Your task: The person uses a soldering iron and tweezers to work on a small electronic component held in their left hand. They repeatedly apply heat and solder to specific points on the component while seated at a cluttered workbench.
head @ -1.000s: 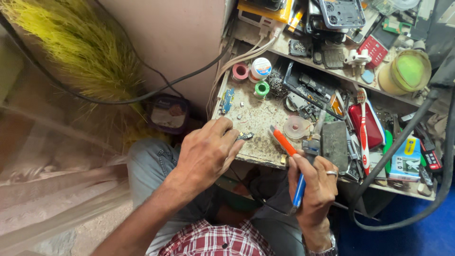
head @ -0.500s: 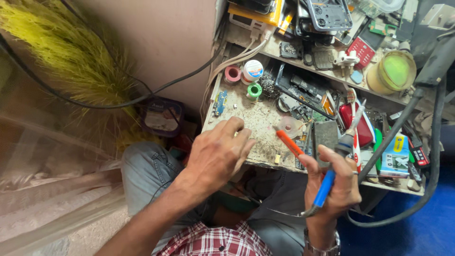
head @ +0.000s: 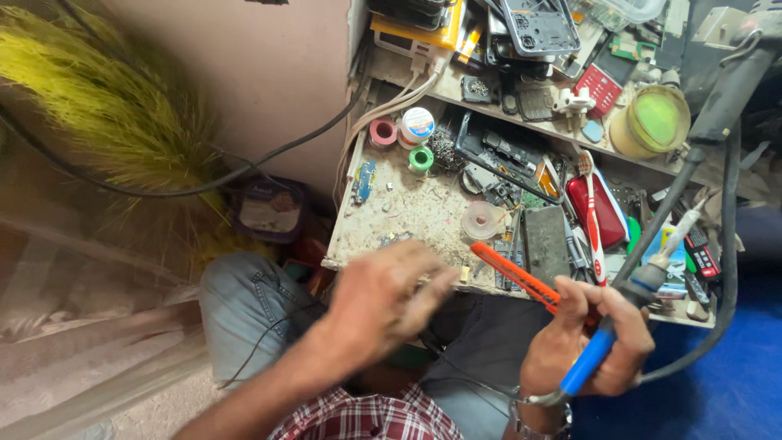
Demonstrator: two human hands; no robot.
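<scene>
My right hand (head: 582,342) is closed around a blue-handled soldering iron (head: 590,363) whose tip (head: 683,222) points up and to the right over the bench. The same hand also pinches an orange-handled tool (head: 513,275) that lies slanted across the bench's front edge. My left hand (head: 389,300) is blurred with motion just in front of the worn work surface (head: 411,212), fingers curled toward a small pale bit (head: 463,274) at the edge. Whether it holds anything is unclear.
The bench is crowded: pink (head: 383,130), white (head: 418,122) and green (head: 421,159) reels, a red case (head: 607,213) with a toothbrush (head: 588,204), a green-lidded jar (head: 656,122), phone parts (head: 538,28). A yellow broom (head: 106,106) and black cable (head: 269,155) lie left.
My left hand has pulled back off the work surface toward me. My right hand has swung the soldering iron up so that its tip points to the upper right.
</scene>
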